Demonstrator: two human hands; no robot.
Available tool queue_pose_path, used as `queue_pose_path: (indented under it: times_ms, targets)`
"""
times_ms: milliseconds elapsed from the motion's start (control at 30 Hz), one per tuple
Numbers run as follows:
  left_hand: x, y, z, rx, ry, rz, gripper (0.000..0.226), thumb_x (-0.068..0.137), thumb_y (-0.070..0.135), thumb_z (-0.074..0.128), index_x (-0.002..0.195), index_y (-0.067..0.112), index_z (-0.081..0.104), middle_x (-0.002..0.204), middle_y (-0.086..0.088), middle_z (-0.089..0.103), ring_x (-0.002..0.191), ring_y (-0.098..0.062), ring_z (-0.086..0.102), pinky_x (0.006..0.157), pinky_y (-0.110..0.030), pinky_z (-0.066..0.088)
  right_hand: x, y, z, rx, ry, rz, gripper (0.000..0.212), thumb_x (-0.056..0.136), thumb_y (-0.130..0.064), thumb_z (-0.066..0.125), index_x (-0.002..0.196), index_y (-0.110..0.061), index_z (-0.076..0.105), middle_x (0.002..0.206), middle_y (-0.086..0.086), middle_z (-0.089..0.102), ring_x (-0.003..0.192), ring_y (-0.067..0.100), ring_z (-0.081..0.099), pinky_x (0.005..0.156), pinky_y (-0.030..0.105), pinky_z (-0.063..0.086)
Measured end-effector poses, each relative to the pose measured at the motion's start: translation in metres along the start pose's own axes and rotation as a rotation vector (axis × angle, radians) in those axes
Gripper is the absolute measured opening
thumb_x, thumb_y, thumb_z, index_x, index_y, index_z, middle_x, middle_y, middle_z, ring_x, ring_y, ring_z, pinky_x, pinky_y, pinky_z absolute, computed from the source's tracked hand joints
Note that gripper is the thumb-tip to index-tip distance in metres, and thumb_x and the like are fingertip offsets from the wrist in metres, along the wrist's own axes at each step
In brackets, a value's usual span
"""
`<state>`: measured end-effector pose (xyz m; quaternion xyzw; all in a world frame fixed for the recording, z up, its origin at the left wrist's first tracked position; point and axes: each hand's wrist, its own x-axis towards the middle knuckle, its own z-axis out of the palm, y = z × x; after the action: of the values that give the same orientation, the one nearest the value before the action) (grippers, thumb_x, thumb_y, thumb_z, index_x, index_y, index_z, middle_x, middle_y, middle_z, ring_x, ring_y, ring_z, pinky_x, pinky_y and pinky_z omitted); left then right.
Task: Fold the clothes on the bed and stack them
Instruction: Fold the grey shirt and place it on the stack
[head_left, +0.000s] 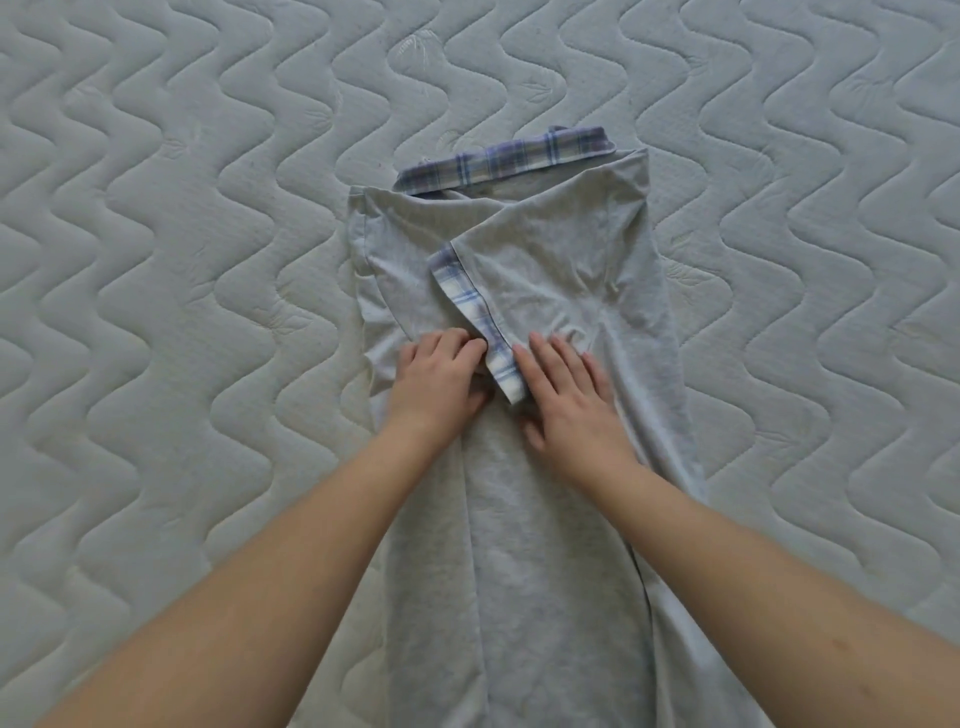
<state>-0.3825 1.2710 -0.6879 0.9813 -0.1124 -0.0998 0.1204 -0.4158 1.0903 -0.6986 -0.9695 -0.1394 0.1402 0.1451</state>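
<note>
Shirt: the grey shirt (519, 493) lies flat in the middle of the bed (156, 260), with its checked collar (506, 161) at the far end.
Sides: both sides are already folded in, so it looks long and thin.
Cuff: the checked cuff (480, 327) of one sleeve lies slanted across the top.
Left hand: the left hand (439, 376) has its fingers curled, and they seem to pinch the cuff's edge.
Right hand: the right hand (569, 395) lies flat on the cloth, fingers straight, right beside the cuff.
Do it well: I think the sleeve needs tucking straight. Hold the cloth down flat, pull the cuff gently, then smooth out the bumps.
</note>
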Motion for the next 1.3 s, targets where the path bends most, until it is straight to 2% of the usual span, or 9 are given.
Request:
queue_pose_path:
  times_ms: [100,233,367,467,767,867,967,1100,1300]
  targets:
    - [0.002,0.007,0.001,-0.032,0.195,-0.019,0.015,0.08,0.018,0.072,0.093,0.011,0.07,0.096,-0.007,0.068,0.092,-0.032,0.062,0.079,-0.043,0.04,0.007,-0.007,-0.002,0.059,0.093,0.096,0.056,0.098,-0.025,0.045,0.152,-0.023,0.03,0.16,-0.001,0.026,0.149,0.016,0.016,0.121,0.035,0.004]
    - [-0.001,0.011,0.003,-0.146,0.239,-0.084,0.014,0.09,0.025,0.064,0.094,0.015,0.072,0.097,-0.003,0.069,0.094,-0.029,0.061,0.08,-0.041,0.038,0.01,-0.014,-0.007,0.304,0.203,0.237,0.046,0.104,-0.038,0.033,0.149,-0.026,0.038,0.156,-0.003,0.036,0.147,0.015,0.022,0.118,0.033,0.01]
    - [-0.026,0.008,0.009,-0.048,0.221,0.05,0.012,0.081,0.021,0.071,0.092,0.017,0.075,0.114,-0.008,0.067,0.106,-0.032,0.062,0.082,-0.042,0.043,0.005,-0.019,0.0,0.105,-0.131,0.16,0.061,0.1,-0.057,0.023,0.155,-0.035,0.012,0.165,-0.001,0.001,0.151,0.016,-0.004,0.12,0.04,-0.005]
    - [-0.057,0.001,0.021,-0.018,0.147,0.067,0.034,0.084,0.019,0.068,0.118,0.021,0.069,0.134,-0.009,0.059,0.126,-0.029,0.053,0.096,-0.042,0.041,-0.003,-0.017,0.001,0.091,-0.23,0.109,0.066,0.096,-0.065,0.021,0.155,-0.039,0.006,0.164,-0.005,-0.008,0.15,0.015,-0.012,0.119,0.042,-0.009]
    - [-0.172,-0.006,0.034,-0.327,0.062,-0.384,0.079,0.089,0.024,0.064,0.154,0.014,0.021,0.161,-0.013,0.017,0.148,-0.027,0.017,0.118,-0.036,0.018,-0.099,0.026,-0.006,0.126,-0.159,0.179,0.051,0.103,-0.032,0.042,0.152,-0.025,0.031,0.162,0.002,0.018,0.15,0.021,0.012,0.12,0.037,0.011]
    - [-0.213,0.0,0.04,-0.429,0.136,-0.569,0.075,0.086,0.021,0.069,0.148,0.003,0.032,0.15,-0.022,0.034,0.138,-0.033,0.032,0.115,-0.036,0.022,-0.14,0.036,-0.007,0.246,0.002,0.15,0.059,0.098,-0.016,0.053,0.151,-0.008,0.03,0.154,0.014,0.035,0.141,0.031,0.032,0.117,0.039,0.022]
    - [-0.246,0.011,0.044,-0.497,0.167,-0.765,0.055,0.085,0.024,0.072,0.129,-0.002,0.051,0.126,-0.023,0.051,0.119,-0.037,0.046,0.105,-0.038,0.033,-0.178,0.044,-0.003,0.292,0.095,0.462,0.065,0.097,-0.022,0.054,0.153,-0.012,0.024,0.153,0.012,0.033,0.139,0.03,0.031,0.114,0.044,0.022]
    - [-0.275,0.027,0.05,-0.64,0.049,-0.896,0.041,0.087,0.028,0.071,0.115,0.001,0.058,0.112,-0.017,0.063,0.105,-0.033,0.058,0.088,-0.037,0.044,-0.216,0.053,0.003,0.417,0.073,0.738,0.058,0.089,-0.025,0.065,0.14,-0.007,0.042,0.134,0.017,0.048,0.126,0.035,0.043,0.107,0.043,0.033]
    - [-0.318,0.046,0.057,-0.752,-0.316,-0.95,0.048,0.094,0.038,0.06,0.127,0.004,0.057,0.123,-0.016,0.064,0.112,-0.034,0.06,0.09,-0.035,0.047,-0.263,0.05,-0.003,0.563,-0.274,0.834,0.05,0.086,-0.029,0.073,0.126,-0.006,0.055,0.122,0.014,0.064,0.111,0.033,0.06,0.082,0.032,0.044]
